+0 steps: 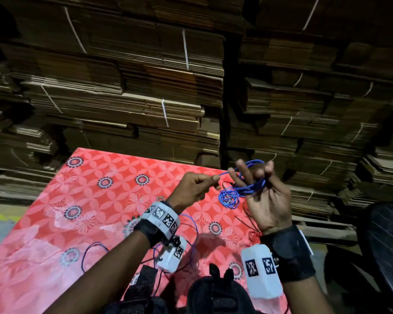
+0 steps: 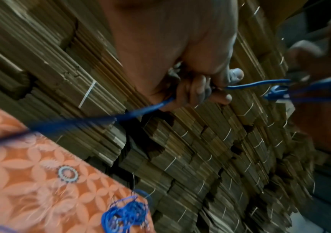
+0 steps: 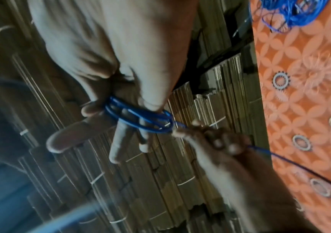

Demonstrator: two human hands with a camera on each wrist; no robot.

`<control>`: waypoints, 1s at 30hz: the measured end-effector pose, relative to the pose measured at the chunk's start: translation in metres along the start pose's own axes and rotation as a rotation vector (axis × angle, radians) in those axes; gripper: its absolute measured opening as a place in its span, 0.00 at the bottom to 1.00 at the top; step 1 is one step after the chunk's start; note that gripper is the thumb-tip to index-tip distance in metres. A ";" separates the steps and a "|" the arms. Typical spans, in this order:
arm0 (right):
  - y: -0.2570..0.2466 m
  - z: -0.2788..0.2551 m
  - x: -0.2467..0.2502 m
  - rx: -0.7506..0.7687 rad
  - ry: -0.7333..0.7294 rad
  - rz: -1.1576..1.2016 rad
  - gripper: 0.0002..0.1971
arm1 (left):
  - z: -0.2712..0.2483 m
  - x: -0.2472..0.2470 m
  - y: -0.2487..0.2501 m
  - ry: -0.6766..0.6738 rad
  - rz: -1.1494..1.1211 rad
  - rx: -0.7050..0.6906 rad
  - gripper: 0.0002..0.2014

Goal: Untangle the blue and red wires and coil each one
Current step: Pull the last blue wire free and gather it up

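Note:
My right hand (image 1: 252, 177) is raised palm-up over the table's far right corner. Its fingers (image 3: 118, 141) are spread, and blue wire (image 3: 140, 116) is wound around them in a few loops, with the thumb down on the loops. To its left, my left hand (image 1: 214, 180) pinches the same blue wire (image 2: 256, 84) at its fingertips, and the strand trails from the fist (image 2: 190, 93) toward the table. A loose tangle of blue wire (image 1: 228, 197) lies below the hands on the red cloth. A bit of red wire (image 1: 254, 235) shows by my right wrist.
The table wears a red floral cloth (image 1: 100, 200). Thin dark and blue strands (image 1: 93, 248) curl on it near my left forearm. Tall stacks of flattened cardboard (image 1: 145, 87) stand right behind the table. A dark round object (image 1: 383, 245) sits at the right.

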State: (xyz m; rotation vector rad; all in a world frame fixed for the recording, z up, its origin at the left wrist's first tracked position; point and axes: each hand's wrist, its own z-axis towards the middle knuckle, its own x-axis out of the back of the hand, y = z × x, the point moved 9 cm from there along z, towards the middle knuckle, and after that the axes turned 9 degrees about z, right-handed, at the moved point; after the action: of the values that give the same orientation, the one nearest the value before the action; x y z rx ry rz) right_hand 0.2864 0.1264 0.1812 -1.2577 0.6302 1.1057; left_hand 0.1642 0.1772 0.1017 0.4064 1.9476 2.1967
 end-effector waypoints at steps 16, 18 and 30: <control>-0.053 0.019 0.063 0.249 0.342 -1.720 0.16 | -0.013 0.010 0.008 -0.031 0.474 -0.217 0.23; -0.046 0.018 0.072 0.136 0.324 -1.795 0.14 | -0.007 0.029 0.023 0.064 0.433 -0.244 0.20; 0.040 -0.027 0.030 -0.446 -0.154 -1.033 0.18 | 0.016 0.067 0.074 0.286 0.471 -0.318 0.20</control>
State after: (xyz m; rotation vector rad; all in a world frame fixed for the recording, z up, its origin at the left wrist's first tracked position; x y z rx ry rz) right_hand 0.2665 0.1071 0.1319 -1.5647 -0.4158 0.4470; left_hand 0.1090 0.2037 0.1829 0.5722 1.7051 2.9523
